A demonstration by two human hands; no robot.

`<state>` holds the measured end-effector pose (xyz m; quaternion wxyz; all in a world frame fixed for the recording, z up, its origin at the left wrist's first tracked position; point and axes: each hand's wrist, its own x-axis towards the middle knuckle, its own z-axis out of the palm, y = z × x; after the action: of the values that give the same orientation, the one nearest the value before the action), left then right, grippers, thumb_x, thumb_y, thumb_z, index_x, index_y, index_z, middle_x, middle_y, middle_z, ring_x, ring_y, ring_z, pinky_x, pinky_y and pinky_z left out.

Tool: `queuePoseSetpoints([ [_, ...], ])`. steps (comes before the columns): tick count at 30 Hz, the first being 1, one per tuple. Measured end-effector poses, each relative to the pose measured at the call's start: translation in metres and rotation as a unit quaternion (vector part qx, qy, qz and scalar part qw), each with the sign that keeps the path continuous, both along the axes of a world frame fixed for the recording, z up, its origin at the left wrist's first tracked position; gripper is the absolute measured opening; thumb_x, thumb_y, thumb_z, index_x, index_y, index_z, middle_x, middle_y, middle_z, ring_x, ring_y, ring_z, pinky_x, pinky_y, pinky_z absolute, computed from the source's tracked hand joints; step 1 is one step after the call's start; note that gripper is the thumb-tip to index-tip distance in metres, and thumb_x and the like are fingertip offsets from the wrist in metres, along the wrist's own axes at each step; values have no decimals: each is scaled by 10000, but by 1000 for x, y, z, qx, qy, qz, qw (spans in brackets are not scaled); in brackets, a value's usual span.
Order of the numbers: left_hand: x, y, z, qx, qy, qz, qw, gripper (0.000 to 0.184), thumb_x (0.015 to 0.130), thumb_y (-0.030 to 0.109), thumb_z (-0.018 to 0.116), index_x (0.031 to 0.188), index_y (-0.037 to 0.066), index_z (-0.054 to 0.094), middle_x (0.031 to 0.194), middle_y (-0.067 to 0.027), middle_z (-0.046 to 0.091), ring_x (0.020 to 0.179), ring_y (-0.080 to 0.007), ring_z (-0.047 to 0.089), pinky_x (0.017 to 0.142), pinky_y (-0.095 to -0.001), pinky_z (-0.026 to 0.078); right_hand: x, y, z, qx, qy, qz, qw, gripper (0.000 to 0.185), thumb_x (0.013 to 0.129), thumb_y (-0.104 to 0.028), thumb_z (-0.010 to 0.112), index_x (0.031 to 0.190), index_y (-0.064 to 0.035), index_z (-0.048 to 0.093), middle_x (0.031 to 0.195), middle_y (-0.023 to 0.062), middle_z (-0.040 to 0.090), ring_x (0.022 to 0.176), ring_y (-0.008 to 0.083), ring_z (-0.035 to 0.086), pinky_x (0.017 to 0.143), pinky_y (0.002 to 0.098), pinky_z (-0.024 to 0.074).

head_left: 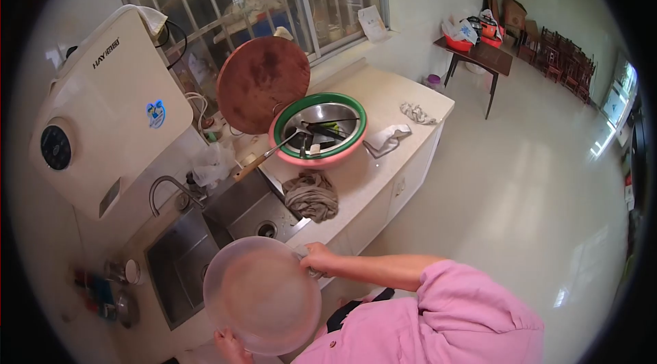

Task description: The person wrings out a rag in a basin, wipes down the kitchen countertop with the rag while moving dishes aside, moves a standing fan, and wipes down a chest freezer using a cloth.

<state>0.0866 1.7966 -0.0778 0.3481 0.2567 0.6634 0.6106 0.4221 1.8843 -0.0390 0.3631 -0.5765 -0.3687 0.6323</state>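
Pink sleeve [472, 295] nearest; your right hand [320, 259] clutches what seems a cloth [315, 273] against the basin [263, 295], your left hand [233, 347] gripping it opposite, which should steady it.

Clear plastic basin [262, 295] between hands. Left hand [233, 348] grips rim at basin's 7 o'clock; right hand [319, 259] at 2 o'clock, grey cloth [314, 272] bunched in it. From basin: double sink [213, 230] toward 11, faucet [163, 181] beyond; brown rag [311, 195] crumpled toward 1, nested tubs [361, 118] past rag; round board [263, 80] at 12.
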Motion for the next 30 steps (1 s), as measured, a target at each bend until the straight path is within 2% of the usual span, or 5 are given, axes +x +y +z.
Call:
queuePoseSetpoints([
  [11, 15, 74, -7, -62, -11, 72, 995, 77, 848, 67, 528, 900, 62, 471, 638, 8, 438, 452, -66, 378, 371, -228, 287, 10, 104, -23, 26, 40, 61, 997, 372, 602, -67, 645, 961, 26, 618, 796, 99, 632, 714, 178, 587, 615, 320, 480],
  [14, 16, 67, -6, -201, 13, 10, 979, 497, 891, 199, 480, 1293, -61, 347, 1245, -252, 449, 1063, -343, 492, 864, -462, 404, 18, 123, -26, 9, 48, 115, 992, 393, 609, -106, 666, 974, 27, 612, 821, 116, 644, 764, 172, 597, 657, 324, 482],
  [16, 21, 68, -12, -152, 23, 71, 986, 78, 841, 57, 522, 899, 76, 473, 632, 13, 431, 425, -65, 368, 339, -228, 272, 29, 132, -22, 63, 11, 172, 983, 392, 642, -151, 657, 999, 3, 607, 822, 128, 652, 792, 179, 611, 694, 329, 484],
  [18, 42, 71, 2, -103, -12, 109, 989, 126, 810, 8, 538, 808, 81, 435, 623, 2, 437, 427, -61, 361, 346, -213, 252, 46, 143, 5, 71, -89, 197, 974, 411, 669, -206, 670, 1025, -25, 575, 850, 137, 619, 797, 230, 613, 722, 362, 483],
  [30, 82, 76, 50, -181, -51, 168, 968, 258, 772, -28, 547, 712, 135, 356, 568, 27, 370, 413, -67, 342, 327, -218, 232, -62, 198, -37, 660, -261, 440, 550, 445, 614, -190, 675, 1024, -46, 580, 1043, 114, 521, 994, 279, 490, 817, 373, 438],
])
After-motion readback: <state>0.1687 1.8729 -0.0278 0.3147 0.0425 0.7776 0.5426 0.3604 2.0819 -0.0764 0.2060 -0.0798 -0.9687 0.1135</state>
